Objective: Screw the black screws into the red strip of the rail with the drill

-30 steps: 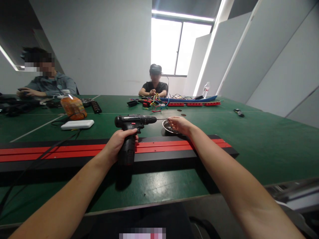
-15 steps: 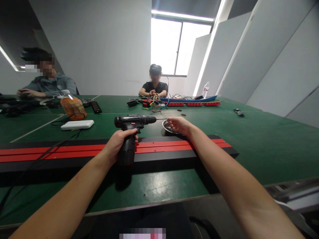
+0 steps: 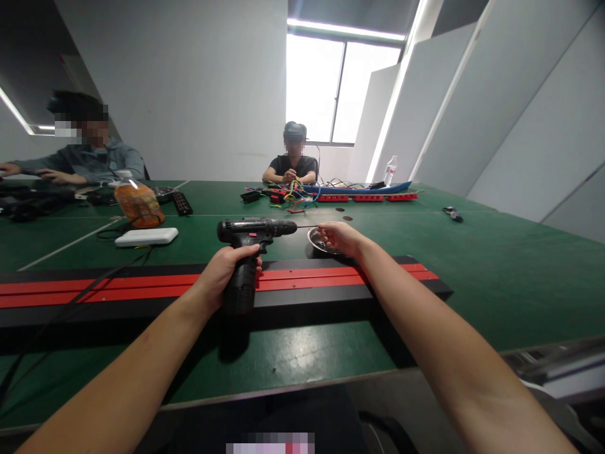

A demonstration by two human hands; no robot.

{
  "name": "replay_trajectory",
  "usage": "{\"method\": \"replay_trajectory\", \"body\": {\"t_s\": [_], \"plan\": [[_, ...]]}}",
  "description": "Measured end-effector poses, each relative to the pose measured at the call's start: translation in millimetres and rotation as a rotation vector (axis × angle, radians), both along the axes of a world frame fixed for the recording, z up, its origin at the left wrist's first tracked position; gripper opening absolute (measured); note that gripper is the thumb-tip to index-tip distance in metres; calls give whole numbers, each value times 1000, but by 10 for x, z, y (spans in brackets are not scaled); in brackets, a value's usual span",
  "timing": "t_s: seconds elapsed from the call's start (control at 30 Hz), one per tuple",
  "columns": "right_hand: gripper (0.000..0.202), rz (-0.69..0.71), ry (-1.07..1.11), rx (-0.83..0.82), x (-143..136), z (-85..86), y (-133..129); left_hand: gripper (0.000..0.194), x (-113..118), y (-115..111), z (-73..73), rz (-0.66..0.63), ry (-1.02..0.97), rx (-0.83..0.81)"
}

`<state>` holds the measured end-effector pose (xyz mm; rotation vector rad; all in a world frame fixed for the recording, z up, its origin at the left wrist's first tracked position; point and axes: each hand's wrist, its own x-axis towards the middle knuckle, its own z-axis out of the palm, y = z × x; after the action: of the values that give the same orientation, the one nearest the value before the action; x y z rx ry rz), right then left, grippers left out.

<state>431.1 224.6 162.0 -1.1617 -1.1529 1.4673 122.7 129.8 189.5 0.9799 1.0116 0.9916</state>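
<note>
Grey-sleeved, the co-worker (image 3: 120, 161) at left has now stretched out an arm (image 3: 47, 161), changing nothing for the work: the left hand (image 3: 224, 268) keeps its fingers wrapped around the drill (image 3: 246, 243) near the red-and-black beam (image 3: 307, 277), and the right hand (image 3: 345, 238) has its fingers pinched on the drill bit (image 3: 307, 226) by the metal bowl (image 3: 312, 246).

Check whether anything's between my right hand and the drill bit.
Nothing visible: your right hand is at the tip of the drill bit, and the metal bowl beside them isn't in the way.
</note>
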Motion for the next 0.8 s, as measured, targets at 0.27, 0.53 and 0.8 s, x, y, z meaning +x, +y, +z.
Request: {"method": "replay_trajectory", "body": {"t_s": [0.27,0.53,0.8], "plan": [[6,-4,7,-9,-13,9,-11,23,-4,4,-9,-2,-7,-1],[6,-12,-3,-21,-21,29,-34,25,-7,9,-16,-9,-8,7],[7,0,2,20,-18,2,-12,24,-6,17,-22,-12,-3,15]]}}
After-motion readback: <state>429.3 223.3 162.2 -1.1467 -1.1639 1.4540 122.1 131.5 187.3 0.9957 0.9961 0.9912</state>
